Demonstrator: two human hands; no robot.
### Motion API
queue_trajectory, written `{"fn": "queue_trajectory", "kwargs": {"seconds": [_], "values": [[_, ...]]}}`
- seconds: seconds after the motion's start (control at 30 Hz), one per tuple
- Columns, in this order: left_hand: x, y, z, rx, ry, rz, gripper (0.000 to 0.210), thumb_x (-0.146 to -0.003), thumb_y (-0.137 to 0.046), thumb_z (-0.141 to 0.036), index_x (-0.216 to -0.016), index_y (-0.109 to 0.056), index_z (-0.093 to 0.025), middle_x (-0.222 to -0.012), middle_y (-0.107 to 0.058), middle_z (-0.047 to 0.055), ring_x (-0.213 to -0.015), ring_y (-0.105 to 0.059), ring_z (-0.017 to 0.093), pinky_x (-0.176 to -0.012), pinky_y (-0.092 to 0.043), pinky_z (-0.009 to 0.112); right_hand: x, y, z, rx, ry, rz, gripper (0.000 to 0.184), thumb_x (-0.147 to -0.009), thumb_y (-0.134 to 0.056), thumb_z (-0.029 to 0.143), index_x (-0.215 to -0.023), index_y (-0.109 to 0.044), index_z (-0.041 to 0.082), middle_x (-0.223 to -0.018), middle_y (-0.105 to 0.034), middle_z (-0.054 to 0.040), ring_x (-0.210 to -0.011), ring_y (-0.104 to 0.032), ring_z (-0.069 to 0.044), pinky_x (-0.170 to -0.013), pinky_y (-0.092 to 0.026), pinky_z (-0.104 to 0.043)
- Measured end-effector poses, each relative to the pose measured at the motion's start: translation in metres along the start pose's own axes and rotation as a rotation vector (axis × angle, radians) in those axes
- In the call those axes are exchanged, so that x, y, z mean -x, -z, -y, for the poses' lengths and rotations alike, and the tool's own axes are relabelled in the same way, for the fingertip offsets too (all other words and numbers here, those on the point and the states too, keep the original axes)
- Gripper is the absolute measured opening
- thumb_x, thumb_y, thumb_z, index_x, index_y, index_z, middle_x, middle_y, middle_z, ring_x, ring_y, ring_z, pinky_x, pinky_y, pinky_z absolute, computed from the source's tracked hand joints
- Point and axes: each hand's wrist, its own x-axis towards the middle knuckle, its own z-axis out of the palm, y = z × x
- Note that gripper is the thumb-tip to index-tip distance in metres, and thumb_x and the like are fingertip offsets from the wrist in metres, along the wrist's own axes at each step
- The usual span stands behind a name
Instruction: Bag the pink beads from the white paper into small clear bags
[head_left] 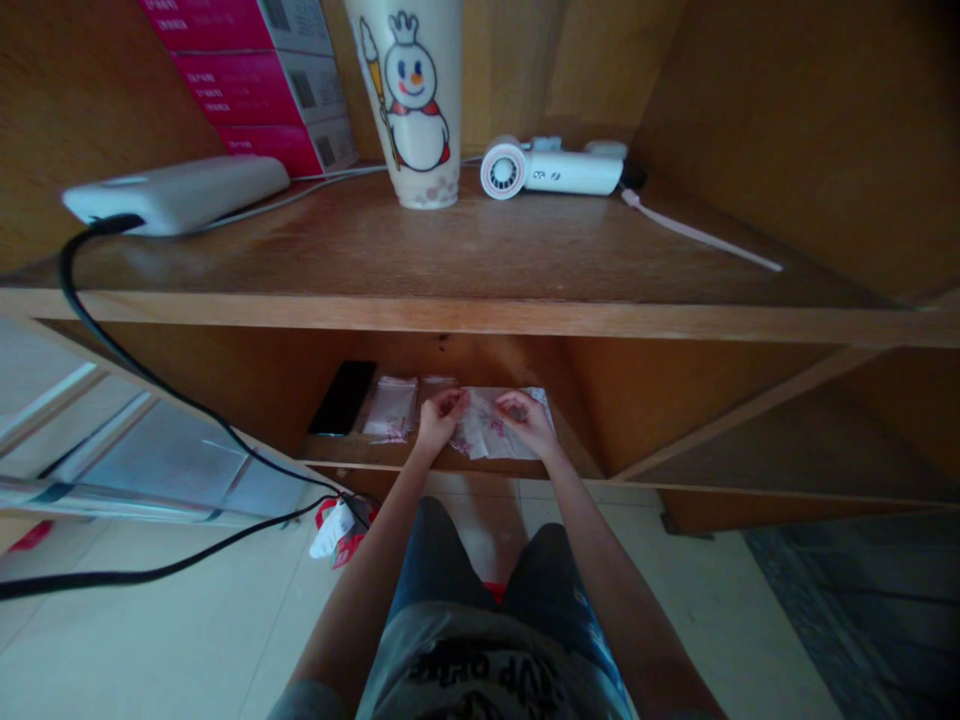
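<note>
On the lower shelf, my left hand [441, 418] is closed in a pinch at the left edge of a thin clear plastic bag [480, 425] with small pinkish-red marks. From the other side, my right hand [528, 422] pinches the same bag, its fingers curled over the upper part. Small items under or inside the bag are too blurred to name. To the left of my left hand lies a stack of clear plastic packets [391, 408], and farther left a black phone [344, 398] rests flat.
Above, the upper shelf [480, 260] holds a snowman-printed drink cup [420, 100], a white handheld fan [555, 170], a white power bank [187, 190] and a pink box [240, 85]. A black cable [142, 370] hangs at left. Red-and-white packaging [341, 530] lies on the floor.
</note>
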Motion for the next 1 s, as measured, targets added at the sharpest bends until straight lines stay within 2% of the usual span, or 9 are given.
{"fn": "queue_trajectory", "kwargs": {"seconds": [0.13, 0.53, 0.8, 1.0], "values": [[0.0, 0.0, 0.005, -0.023, -0.005, 0.011, 0.022, -0.073, -0.061, -0.037, -0.075, -0.064, -0.015, -0.062, -0.06, 0.0, -0.05, -0.049, 0.009, -0.046, -0.038, 0.02, 0.001, 0.001, 0.003, 0.017, 0.014, 0.048, 0.006, -0.074, -0.057, 0.024, -0.079, -0.059, 0.021, -0.08, -0.064, -0.0016, -0.077, -0.06, -0.015, -0.071, -0.047, -0.029], [0.001, 0.0, 0.0, -0.093, -0.019, 0.091, 0.025, -0.077, -0.055, -0.038, -0.074, -0.06, -0.014, -0.056, -0.049, -0.003, -0.046, -0.04, 0.007, -0.044, -0.031, 0.018, 0.001, 0.0, 0.0, 0.011, 0.033, 0.08, 0.005, -0.074, -0.058, 0.02, -0.078, -0.059, 0.019, -0.078, -0.063, -0.002, -0.074, -0.059, -0.014, -0.069, -0.047, -0.028], [0.001, 0.001, -0.001, -0.114, -0.051, 0.129, 0.024, -0.078, -0.053, -0.036, -0.073, -0.058, -0.014, -0.063, -0.054, -0.001, -0.054, -0.045, 0.008, -0.05, -0.033, 0.019, 0.001, -0.001, -0.005, 0.021, 0.037, 0.082, 0.005, -0.073, -0.058, 0.019, -0.078, -0.058, 0.02, -0.078, -0.062, -0.0014, -0.074, -0.058, -0.014, -0.07, -0.046, -0.028], [0.0, 0.001, 0.001, -0.121, -0.066, 0.128, 0.022, -0.078, -0.053, -0.035, -0.073, -0.058, -0.014, -0.064, -0.056, -0.001, -0.056, -0.045, 0.008, -0.052, -0.034, 0.019, 0.002, -0.003, -0.011, -0.031, 0.01, 0.128, 0.017, -0.074, -0.06, 0.024, -0.091, -0.058, 0.02, -0.08, -0.063, -0.0017, -0.073, -0.06, -0.014, -0.068, -0.047, -0.027]]}}
